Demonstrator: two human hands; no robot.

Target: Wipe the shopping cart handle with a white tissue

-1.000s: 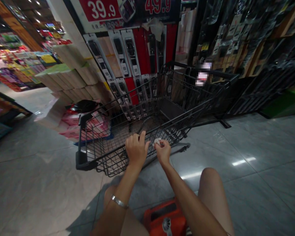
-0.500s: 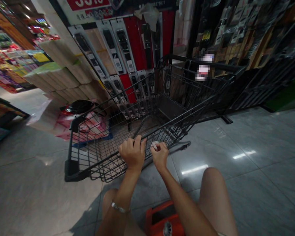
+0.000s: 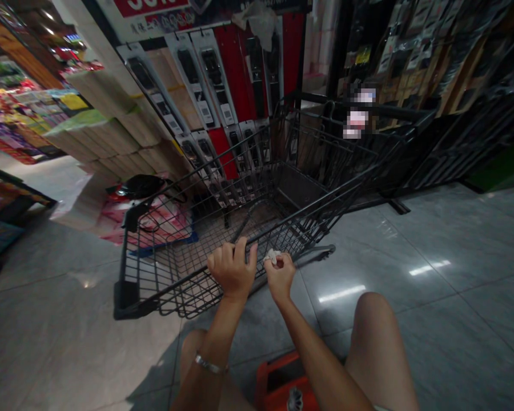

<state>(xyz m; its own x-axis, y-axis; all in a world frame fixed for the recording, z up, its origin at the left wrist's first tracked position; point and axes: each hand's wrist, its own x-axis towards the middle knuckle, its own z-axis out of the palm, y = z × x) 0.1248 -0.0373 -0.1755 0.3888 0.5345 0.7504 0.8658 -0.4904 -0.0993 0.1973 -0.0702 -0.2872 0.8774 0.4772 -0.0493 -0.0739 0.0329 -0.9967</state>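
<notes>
A black wire shopping cart (image 3: 163, 299) stands crosswise before me, its basket showing nothing inside. My left hand (image 3: 232, 267) is closed over the cart's near top rail, with the thumb lifted off to the side. Just right of it, my right hand (image 3: 280, 274) pinches a small crumpled white wipe (image 3: 273, 256) between thumb and fingers, close beside the same rail. Whether the wipe touches the rail cannot be made out.
Between my knees is an orange stool or box (image 3: 282, 379). Behind the cart, packaged goods (image 3: 216, 85) hang on a rack. Stacked paper packs (image 3: 111, 137) and a black bag (image 3: 139, 185) on pink packages (image 3: 167, 220) are at left. Grey tiled floor (image 3: 368, 245) lies at right.
My left thumb has spread away from the fingers. The wipe in my right hand has shifted slightly and shows more bunched up. The cart stays in place.
</notes>
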